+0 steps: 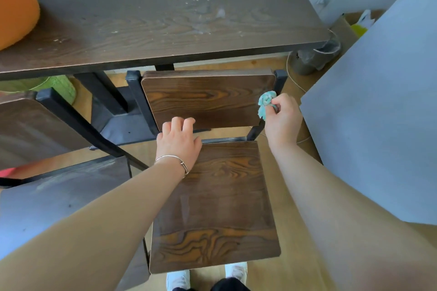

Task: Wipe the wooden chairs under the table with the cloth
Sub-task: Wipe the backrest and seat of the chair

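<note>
Silver bangle (170, 158), L wrist; white shoes (179, 279); dark trousers (228, 286).

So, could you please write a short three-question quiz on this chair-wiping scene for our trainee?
1. True or false: the right hand holds the cloth at the right edge of the chair's backrest.
2. What is the left hand doing? A: hanging at the person's side. B: gripping the backrest's lower edge. C: holding a second cloth.
3. What is worn on the left wrist?
Key: 1 true; 2 B; 3 a bracelet.
</note>
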A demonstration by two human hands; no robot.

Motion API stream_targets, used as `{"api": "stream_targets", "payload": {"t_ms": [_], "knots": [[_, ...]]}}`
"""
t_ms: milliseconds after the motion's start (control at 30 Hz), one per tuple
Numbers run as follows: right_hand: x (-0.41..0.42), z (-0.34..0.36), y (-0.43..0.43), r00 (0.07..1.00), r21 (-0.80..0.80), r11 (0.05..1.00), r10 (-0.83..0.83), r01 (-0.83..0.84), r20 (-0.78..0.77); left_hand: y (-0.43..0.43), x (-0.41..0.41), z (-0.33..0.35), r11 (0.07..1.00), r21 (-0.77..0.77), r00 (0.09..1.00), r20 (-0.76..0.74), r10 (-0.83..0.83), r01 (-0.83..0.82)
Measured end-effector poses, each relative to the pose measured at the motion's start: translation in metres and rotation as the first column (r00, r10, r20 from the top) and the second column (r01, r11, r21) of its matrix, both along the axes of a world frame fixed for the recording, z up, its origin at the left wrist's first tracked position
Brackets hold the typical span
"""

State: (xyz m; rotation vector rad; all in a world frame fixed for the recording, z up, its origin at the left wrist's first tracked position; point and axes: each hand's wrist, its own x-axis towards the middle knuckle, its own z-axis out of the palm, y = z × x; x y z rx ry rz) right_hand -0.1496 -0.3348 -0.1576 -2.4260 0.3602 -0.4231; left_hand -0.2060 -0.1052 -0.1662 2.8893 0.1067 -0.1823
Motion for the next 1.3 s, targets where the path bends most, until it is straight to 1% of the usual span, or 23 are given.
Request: {"api": "stream_targets", "payload": {"t_ms": [100, 300, 633, 733, 933, 1067, 1167, 1300], "knots": [[0.0, 0.0, -0.001, 1.0, 0.008, 1.0, 0.002, -0.002, -0.013, -0.008, 0.0, -0.003, 1.0, -0.002, 1.0, 0.0, -0.013, 0.013], [-0.002, -0.002, 0.02, 1.0, 0.134, 0.991, -0.003, 0.004, -0.006, 0.006, -0.002, -0.006, 1.0, 0.028, 1.0, -0.006, -0.01, 0.01], [-0.016, -0.025, 0.131, 0.983, 0.166, 0.97, 0.182, -0.18, 0.004, 0.069, -0.018, -0.011, 0.99, 0.049, 0.991, -0.016, 0.132, -0.131], [-0.021, -0.037, 0.162, 0.976, 0.187, 0.959, 0.216, -0.211, -0.006, 0.086, -0.023, -0.018, 0.984, 0.041, 0.984, -0.024, 0.175, -0.174], [-0.03, -0.063, 0.222, 0.937, 0.203, 0.919, 0.348, -0.338, -0.015, 0.107, -0.022, -0.037, 0.97, 0.055, 0.97, -0.043, 0.239, -0.237], [-0.031, -0.071, 0.228, 0.936, 0.203, 0.917, 0.352, -0.344, -0.007, 0.106, -0.02, -0.044, 0.965, 0.046, 0.964, -0.046, 0.261, -0.259], [-0.03, -0.073, 0.219, 0.937, 0.224, 0.912, 0.35, -0.343, 0.008, 0.1, -0.02, -0.046, 0.97, 0.054, 0.97, -0.04, 0.241, -0.238], [-0.024, -0.07, 0.203, 0.933, 0.186, 0.915, 0.359, -0.358, 0.033, 0.093, -0.02, -0.048, 0.974, 0.061, 0.975, -0.038, 0.22, -0.218]]}}
